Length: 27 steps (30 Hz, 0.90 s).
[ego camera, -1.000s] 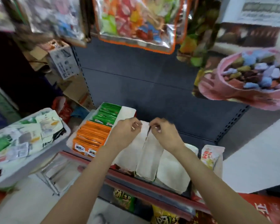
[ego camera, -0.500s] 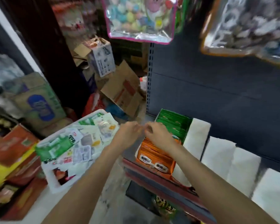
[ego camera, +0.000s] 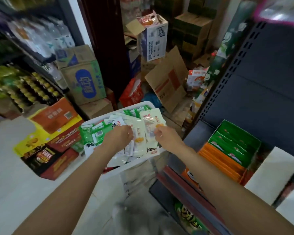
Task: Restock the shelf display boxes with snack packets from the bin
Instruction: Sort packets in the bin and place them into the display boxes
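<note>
From the head camera, both arms reach forward over a white bin (ego camera: 120, 169) heaped with snack packets (ego camera: 95, 133), green ones toward its left side and pale cream ones toward the right. The bin stands just left of the dark metal shelf (ego camera: 261, 102), its right corner close to the shelf's front edge.

The left hand (ego camera: 120, 135) hovers over the middle of the heap, knuckles up, its fingers (ego camera: 129, 131) curled down onto the packets; whether they actually pinch one is hidden beneath the hand, so I cannot tell. The right hand (ego camera: 166, 134) is near the bin's right edge, its fingers (ego camera: 157, 132) curled and pinching the lower end of a cream packet (ego camera: 151, 121) with an orange picture, which stands tilted up above the others.

On the shelf, to the right of the right forearm, sits a display box holding a row of green packets (ego camera: 234, 143) at the back and a row of orange packets (ego camera: 219, 160) in front, packed upright. Beside it to the right lies a white display box (ego camera: 271, 175), its contents not visible.

Behind the bin, cardboard cartons (ego camera: 85, 77) are stacked on the floor, with red and yellow cartons (ego camera: 54, 133) to the left.
</note>
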### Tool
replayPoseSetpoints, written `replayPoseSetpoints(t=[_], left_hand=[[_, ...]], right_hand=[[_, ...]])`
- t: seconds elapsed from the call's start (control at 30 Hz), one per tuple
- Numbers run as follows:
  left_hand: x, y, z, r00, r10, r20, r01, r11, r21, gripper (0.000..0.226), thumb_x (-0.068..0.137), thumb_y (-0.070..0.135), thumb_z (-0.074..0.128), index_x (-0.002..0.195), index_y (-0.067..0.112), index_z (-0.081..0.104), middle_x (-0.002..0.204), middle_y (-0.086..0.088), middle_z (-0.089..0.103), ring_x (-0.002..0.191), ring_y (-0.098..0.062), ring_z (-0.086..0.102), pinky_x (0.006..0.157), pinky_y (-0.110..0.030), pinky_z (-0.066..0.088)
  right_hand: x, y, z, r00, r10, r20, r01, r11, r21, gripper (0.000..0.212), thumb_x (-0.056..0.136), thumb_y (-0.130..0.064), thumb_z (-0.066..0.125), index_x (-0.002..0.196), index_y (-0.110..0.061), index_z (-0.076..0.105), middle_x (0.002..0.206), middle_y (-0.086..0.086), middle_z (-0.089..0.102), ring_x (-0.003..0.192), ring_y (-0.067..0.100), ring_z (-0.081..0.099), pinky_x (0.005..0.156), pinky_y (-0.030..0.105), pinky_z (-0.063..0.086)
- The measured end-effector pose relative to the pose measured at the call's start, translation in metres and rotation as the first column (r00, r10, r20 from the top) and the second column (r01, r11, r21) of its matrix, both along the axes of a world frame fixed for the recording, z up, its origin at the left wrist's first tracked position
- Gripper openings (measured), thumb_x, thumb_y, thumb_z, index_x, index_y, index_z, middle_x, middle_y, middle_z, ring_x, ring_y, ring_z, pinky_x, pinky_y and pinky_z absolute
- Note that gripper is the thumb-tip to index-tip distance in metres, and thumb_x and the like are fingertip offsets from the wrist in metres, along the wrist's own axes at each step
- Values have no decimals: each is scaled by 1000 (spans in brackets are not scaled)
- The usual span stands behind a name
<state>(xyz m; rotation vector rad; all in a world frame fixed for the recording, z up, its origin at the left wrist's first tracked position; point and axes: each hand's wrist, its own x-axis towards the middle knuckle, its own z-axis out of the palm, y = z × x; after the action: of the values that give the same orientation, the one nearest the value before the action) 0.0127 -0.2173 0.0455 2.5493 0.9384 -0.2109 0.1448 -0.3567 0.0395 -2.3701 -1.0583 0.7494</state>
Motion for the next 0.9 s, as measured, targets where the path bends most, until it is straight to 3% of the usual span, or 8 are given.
replayPoseSetpoints(t=[0.13,0.3,0.4,0.53,0.63,0.73,0.8,0.9], left_hand=[[-9,42,-12,999,-38,-14,37,999,-40,25,97,22,42,111,11,59,109,-12,64,97,-30,58,74,-34,46],[0,92,-28,964,-266,4,266,963,-39,35,95,22,48,129,13,50,132,-8,50,121,-25,46,97,-36,40],[7,114,-35,899,-438,3,438,899,-22,44,95,24,50,138,17,42,144,-3,40,129,-21,39,101,-33,33],[14,135,-52,778,-622,-85,616,782,-92,61,94,28,52,148,18,25,156,-2,20,141,-20,24,113,-37,25],[22,138,-59,752,-648,-120,632,761,-149,60,93,27,53,147,14,29,156,-5,21,139,-23,28,112,-38,29],[33,139,-61,771,-631,-88,623,776,-101,42,92,24,55,129,7,48,135,-10,44,118,-26,49,97,-39,44],[39,141,-62,769,-636,-71,632,772,-72,39,91,24,55,126,6,50,127,-10,48,112,-26,52,91,-39,45],[45,144,-66,779,-625,-43,624,780,-50,43,90,25,57,129,9,48,127,-8,48,113,-26,51,90,-38,46]], right_hand=[[-8,40,-12,999,-42,-13,41,999,-33,26,94,-11,43,117,-10,56,121,9,57,107,26,54,82,31,43],[-12,74,-45,985,-167,42,170,980,-98,43,89,-15,50,132,-17,47,135,11,44,125,32,43,101,38,38],[-18,84,-58,956,-289,44,292,944,-155,57,89,-20,57,141,-17,35,148,10,27,137,29,25,110,36,27],[-26,90,-72,905,-413,103,425,876,-227,83,85,-36,66,149,-19,16,158,10,8,145,26,7,116,46,16],[-29,94,-70,872,-469,143,487,792,-368,100,84,-48,63,151,-19,-6,156,5,19,142,23,23,111,58,12],[-33,100,-68,871,-429,237,491,763,-421,89,85,-45,64,149,-16,9,143,10,37,128,28,42,108,58,26],[-36,106,-71,871,-414,266,491,768,-411,71,88,-36,62,142,-12,24,135,14,42,120,32,47,100,51,39],[-40,116,-69,882,-412,229,471,791,-391,42,94,-12,46,133,-5,32,128,19,50,109,35,56,86,45,48]])
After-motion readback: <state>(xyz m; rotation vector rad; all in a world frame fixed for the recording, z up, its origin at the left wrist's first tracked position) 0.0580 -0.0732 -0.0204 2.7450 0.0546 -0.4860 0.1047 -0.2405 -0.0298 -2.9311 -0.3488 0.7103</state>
